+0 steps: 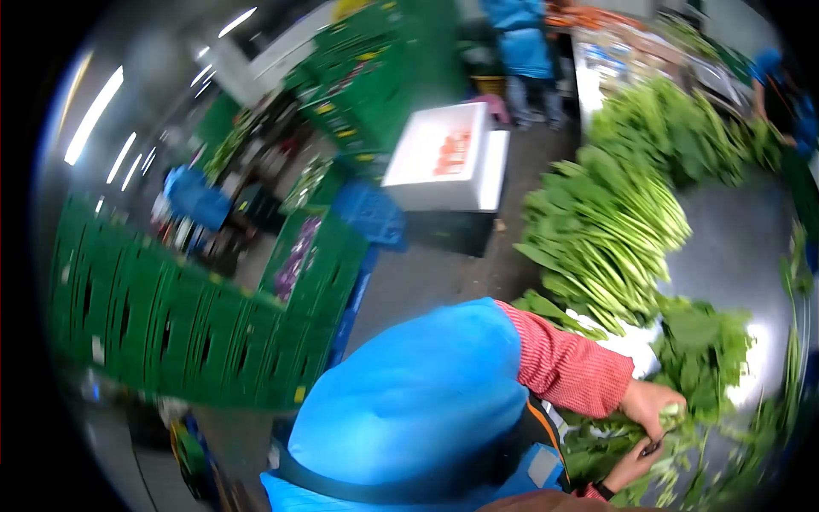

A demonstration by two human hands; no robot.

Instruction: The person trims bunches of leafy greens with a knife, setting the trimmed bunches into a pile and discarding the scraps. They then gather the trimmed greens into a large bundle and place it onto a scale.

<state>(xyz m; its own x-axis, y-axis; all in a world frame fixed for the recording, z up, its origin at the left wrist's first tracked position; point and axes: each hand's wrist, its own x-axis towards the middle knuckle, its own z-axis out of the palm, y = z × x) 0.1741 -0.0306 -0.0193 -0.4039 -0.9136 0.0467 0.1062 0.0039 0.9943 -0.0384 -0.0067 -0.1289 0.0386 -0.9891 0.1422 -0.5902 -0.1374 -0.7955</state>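
My left hand [655, 404], below a red checked cuff, is closed around the pale stem ends of a bunch of leafy greens [701, 346], whose leaves spread away over the table. Just below it, my right hand [631, 465], with a dark band on the wrist, is closed close against the stems. A small dark tool [651, 446] shows at its fingers; its shape is too small to make out clearly. Cut leaves and stem bits [682, 465] lie around both hands.
Large piles of leafy greens [601, 226] lie along the metal table [725, 230]. Stacked green crates [179, 316] stand at left, near a white foam box [437, 158] and a blue crate [368, 213]. Co-workers in blue [522, 51] stand farther off, one across the table at right [789, 94].
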